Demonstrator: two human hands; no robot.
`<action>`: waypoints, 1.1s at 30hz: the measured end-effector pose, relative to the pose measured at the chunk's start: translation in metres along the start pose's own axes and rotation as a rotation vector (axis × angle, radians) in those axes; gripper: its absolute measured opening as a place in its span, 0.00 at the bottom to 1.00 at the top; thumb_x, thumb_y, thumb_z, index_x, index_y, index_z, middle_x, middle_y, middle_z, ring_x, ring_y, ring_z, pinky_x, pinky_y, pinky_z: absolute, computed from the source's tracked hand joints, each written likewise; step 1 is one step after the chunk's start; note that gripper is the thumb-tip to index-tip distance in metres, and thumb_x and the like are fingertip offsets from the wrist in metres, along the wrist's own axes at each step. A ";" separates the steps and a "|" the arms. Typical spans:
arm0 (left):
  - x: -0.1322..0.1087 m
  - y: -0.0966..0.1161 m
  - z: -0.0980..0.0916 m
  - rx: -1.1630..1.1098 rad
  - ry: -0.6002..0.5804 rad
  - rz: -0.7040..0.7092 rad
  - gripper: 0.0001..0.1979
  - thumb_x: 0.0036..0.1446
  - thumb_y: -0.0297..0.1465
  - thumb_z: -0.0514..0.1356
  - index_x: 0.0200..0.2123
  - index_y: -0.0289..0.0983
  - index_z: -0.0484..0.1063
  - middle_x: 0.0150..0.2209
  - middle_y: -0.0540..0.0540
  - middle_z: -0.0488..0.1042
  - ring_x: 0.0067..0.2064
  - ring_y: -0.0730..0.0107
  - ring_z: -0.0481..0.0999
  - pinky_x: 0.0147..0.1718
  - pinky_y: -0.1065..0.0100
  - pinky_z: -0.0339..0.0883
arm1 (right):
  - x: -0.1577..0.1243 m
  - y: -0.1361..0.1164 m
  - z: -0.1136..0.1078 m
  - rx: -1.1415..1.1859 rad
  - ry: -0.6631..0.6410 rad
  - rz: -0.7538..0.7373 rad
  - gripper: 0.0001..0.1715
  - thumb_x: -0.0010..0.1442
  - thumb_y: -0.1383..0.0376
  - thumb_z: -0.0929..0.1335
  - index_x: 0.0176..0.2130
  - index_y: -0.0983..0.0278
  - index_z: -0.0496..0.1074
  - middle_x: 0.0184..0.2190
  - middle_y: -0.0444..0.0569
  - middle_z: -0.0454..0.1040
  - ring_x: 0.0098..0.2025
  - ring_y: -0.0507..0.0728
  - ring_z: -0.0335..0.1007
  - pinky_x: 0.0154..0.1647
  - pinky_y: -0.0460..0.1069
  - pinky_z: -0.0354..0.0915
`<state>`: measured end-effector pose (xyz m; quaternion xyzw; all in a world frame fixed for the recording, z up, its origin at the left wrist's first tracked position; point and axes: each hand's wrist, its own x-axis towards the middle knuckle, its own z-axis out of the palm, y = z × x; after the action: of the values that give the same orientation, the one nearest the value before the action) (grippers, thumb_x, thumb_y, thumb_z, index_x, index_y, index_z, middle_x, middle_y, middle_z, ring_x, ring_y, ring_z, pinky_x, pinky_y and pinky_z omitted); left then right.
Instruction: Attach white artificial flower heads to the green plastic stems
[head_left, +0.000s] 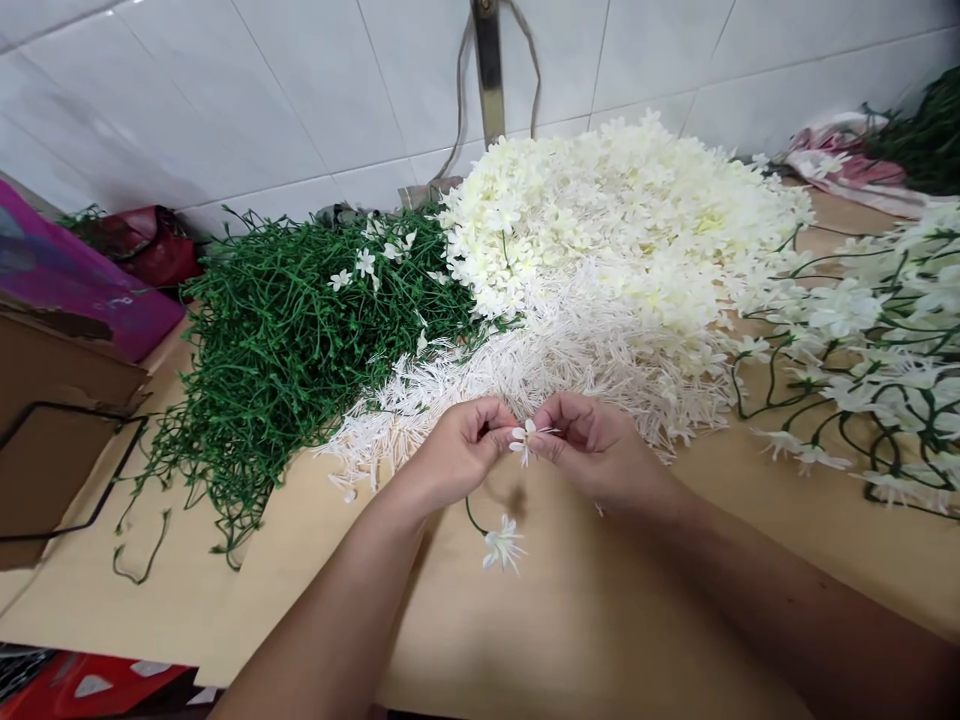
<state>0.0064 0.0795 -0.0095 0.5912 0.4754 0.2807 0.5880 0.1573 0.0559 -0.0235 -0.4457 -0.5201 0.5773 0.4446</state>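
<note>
Between my two hands is a small white artificial flower (523, 440), its petals spread toward me. My left hand (466, 445) is closed in a pinch at the flower's left side. From beneath that hand a thin green plastic stem (474, 518) hangs down, with another white flower (504, 543) at its lower end, stamens fanned out. My right hand (589, 440) pinches at the flower's right side, where fine white strands show by the fingertips. Just beyond my hands lies a pile of loose white stamens (592, 350).
A tangled heap of green stems (315, 320) lies at left, a tall mound of white petals (600, 200) behind. Assembled flowers on stems (892, 370) spread at right. A cardboard box (60, 430) and a black wire frame (112, 480) stand at the left edge.
</note>
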 end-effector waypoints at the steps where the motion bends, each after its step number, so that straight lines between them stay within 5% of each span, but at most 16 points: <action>1: 0.000 0.000 0.001 0.009 0.001 -0.003 0.08 0.45 0.27 0.59 0.19 0.34 0.62 0.17 0.55 0.59 0.20 0.81 0.55 0.20 0.75 0.47 | 0.000 0.000 0.000 -0.004 -0.001 0.006 0.13 0.45 0.62 0.71 0.23 0.64 0.62 0.19 0.40 0.61 0.22 0.47 0.54 0.22 0.44 0.52; 15: 0.004 -0.009 0.000 0.197 -0.041 0.037 0.06 0.46 0.23 0.53 0.19 0.35 0.60 0.18 0.55 0.57 0.21 0.79 0.54 0.20 0.75 0.47 | 0.004 0.005 -0.003 -0.052 -0.104 0.091 0.14 0.46 0.61 0.70 0.24 0.63 0.60 0.19 0.39 0.59 0.23 0.48 0.53 0.23 0.45 0.51; 23: 0.007 -0.007 0.003 0.026 0.040 0.046 0.04 0.48 0.26 0.56 0.22 0.34 0.65 0.19 0.54 0.62 0.22 0.79 0.59 0.23 0.75 0.52 | 0.007 0.009 -0.005 -0.019 0.056 0.061 0.12 0.46 0.61 0.71 0.26 0.64 0.64 0.22 0.41 0.65 0.26 0.50 0.61 0.28 0.47 0.58; 33: 0.002 0.003 -0.005 -0.056 -0.043 -0.035 0.06 0.50 0.23 0.55 0.23 0.33 0.70 0.21 0.51 0.70 0.26 0.78 0.66 0.29 0.74 0.59 | 0.007 0.010 -0.012 0.204 -0.024 0.110 0.15 0.45 0.59 0.73 0.27 0.64 0.66 0.22 0.41 0.68 0.25 0.49 0.65 0.29 0.46 0.61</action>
<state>0.0032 0.0843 -0.0062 0.5721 0.4646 0.2708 0.6193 0.1670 0.0646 -0.0349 -0.4190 -0.4386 0.6560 0.4491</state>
